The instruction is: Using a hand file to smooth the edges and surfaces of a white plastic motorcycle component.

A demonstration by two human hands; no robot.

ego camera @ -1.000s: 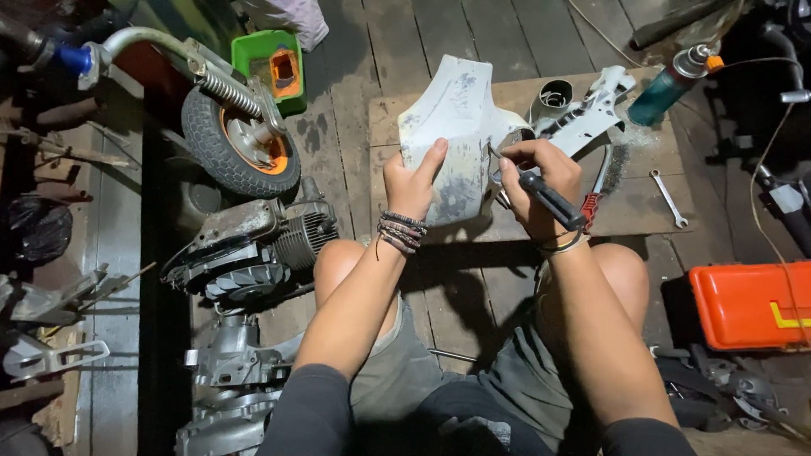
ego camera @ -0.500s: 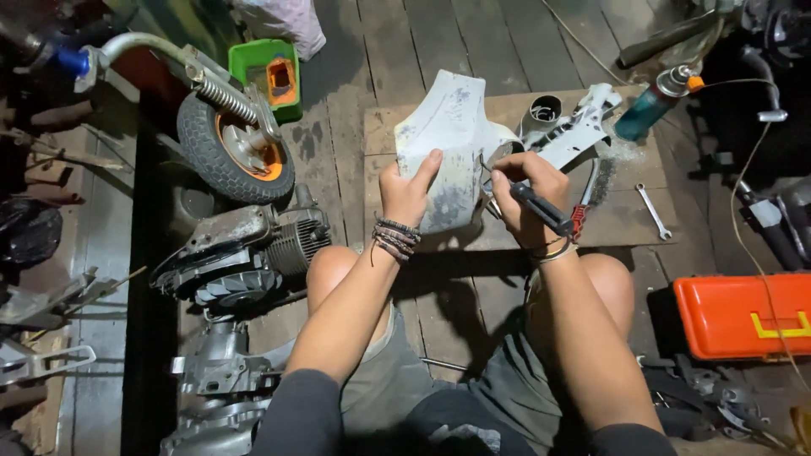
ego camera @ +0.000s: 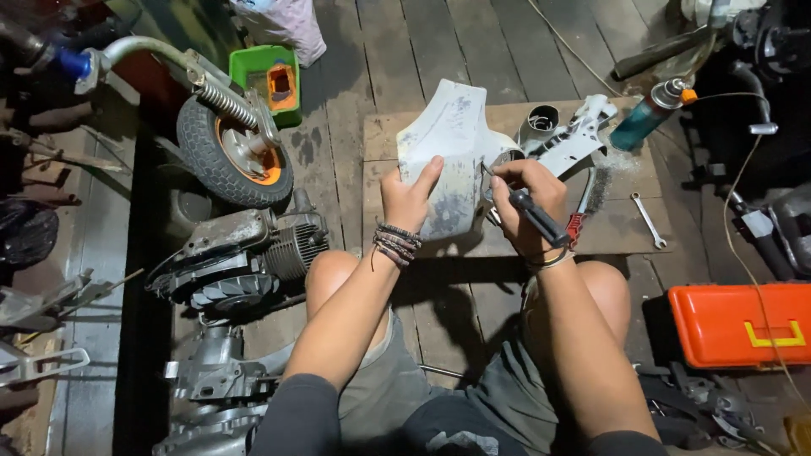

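Both hands on the white body panel point(ego camera: 452, 156), tool at its edge.

Nearest, the left hand point(ego camera: 408, 199) clasps the panel's lower left side, thumb up along its face, fingers wrapped behind. Just right of those fingers, the right hand point(ego camera: 525, 203) is closed around a dark-handled tool point(ego camera: 541, 221), tip meeting the panel's right edge. Beyond the right fingers: a wire brush point(ego camera: 583, 211), a white bracket point(ego camera: 570, 139), a metal cup point(ego camera: 541, 119). Further right, a wrench point(ego camera: 649, 219) and a teal spray can point(ego camera: 646, 114). Far left of the left fingers, a small wheel point(ego camera: 235, 156).
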